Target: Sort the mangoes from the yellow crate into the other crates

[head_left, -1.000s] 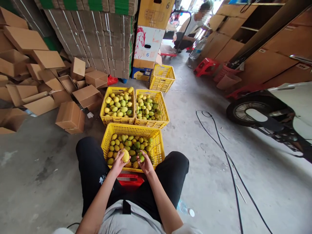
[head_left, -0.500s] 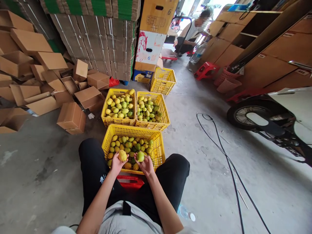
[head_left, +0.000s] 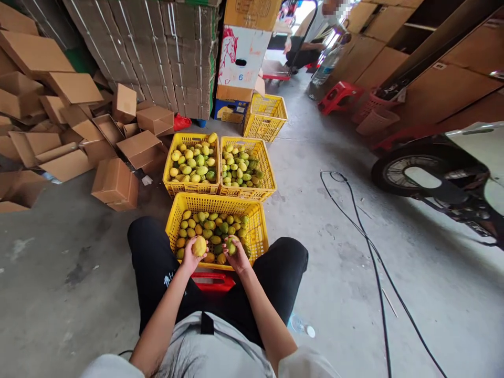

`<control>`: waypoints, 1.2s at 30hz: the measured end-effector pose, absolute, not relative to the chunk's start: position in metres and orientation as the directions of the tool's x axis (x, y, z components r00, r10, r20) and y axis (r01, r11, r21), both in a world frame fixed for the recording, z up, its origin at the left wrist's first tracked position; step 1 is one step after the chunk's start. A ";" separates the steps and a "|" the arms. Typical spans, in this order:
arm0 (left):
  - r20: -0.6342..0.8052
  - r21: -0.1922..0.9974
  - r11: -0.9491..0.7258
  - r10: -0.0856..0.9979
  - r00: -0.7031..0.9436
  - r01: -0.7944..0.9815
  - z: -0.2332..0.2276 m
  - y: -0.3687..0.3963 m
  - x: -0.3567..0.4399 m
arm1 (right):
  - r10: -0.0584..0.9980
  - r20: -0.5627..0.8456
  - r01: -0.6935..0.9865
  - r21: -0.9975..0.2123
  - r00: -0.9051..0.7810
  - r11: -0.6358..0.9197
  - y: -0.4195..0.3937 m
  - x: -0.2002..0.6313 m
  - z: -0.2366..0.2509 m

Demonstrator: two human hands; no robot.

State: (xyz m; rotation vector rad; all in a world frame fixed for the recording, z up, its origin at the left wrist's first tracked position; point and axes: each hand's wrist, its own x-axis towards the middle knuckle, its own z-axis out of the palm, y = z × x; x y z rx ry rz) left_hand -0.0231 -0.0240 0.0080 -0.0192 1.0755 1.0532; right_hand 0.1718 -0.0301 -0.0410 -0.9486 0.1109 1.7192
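Note:
My left hand (head_left: pixel 191 255) is closed around a yellow lemon (head_left: pixel 199 246), held just over the near side of a yellow plastic crate (head_left: pixel 258 239). To its right, my right hand (head_left: pixel 238 256) grips a greener lemon (head_left: pixel 231 244), its fingers partly covering the fruit. Many yellow and green lemons (head_left: pixel 213 224) lie loose in this crate between my knees. Two more yellow crates, one on the left (head_left: pixel 191 189) and one on the right (head_left: pixel 269 176), stand directly behind it, both filled with similar fruit.
Loose cardboard boxes (head_left: pixel 118 181) are heaped at left, before strapped cardboard stacks (head_left: pixel 149 58). Another yellow crate (head_left: pixel 265 118) stands farther back. Black cable (head_left: pixel 372 247) and a motorcycle (head_left: pixel 433 173) are at right. A person (head_left: pixel 311 37) crouches near a trolley. A bottle (head_left: pixel 301 326) lies by my right leg.
The right-hand lemon has turned, and the fingers now wrap further over it. The left hand still holds its yellow lemon, slightly turned. My view has tilted down a little.

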 end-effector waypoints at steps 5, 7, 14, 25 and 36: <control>-0.732 0.354 0.547 0.667 0.139 -0.759 0.004 -0.022 -0.024 | 0.767 -0.641 -0.849 -0.406 0.001 -0.338 -0.029 0.170 -0.046; -0.746 0.371 0.562 0.654 0.123 -0.740 0.003 -0.022 -0.024 | 0.743 -0.669 -0.852 -0.402 0.023 -0.335 -0.029 0.169 -0.048; -0.743 0.503 0.581 0.669 0.024 -0.640 0.004 -0.025 -0.019 | 0.723 -0.688 -0.896 -0.277 -0.067 -0.347 -0.026 0.178 -0.050; -0.791 0.360 0.586 0.604 0.095 -0.726 -0.003 -0.021 -0.021 | 0.714 -0.700 -0.894 -0.331 0.017 -0.303 -0.026 0.178 -0.059; -0.785 0.494 0.650 0.619 0.024 -0.578 0.002 -0.023 -0.016 | 0.724 -0.688 -0.811 -0.404 -0.034 -0.423 -0.029 0.171 -0.060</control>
